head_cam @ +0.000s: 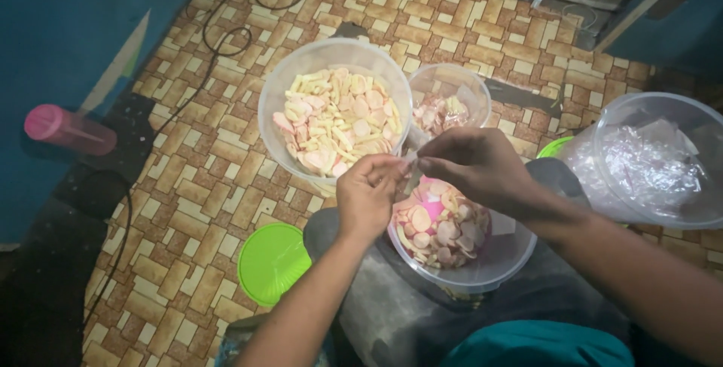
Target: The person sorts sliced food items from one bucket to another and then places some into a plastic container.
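Both pinched together on a small clear plastic bag (410, 167) above the near tub of crackers (444, 224), left hand (369, 197) and right hand (474, 167) meeting fingertip to fingertip; likely to spill onto the tiled floor (188, 186) should that thin film slip or tear.

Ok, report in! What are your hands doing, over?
Left hand and right hand pinching a small clear bag together. Chip tub right underneath. Nothing in the way, over.

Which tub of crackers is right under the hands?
The near tub, on the person's lap, under both the left hand and right hand. The big tub and small tub sit farther away on the floor.
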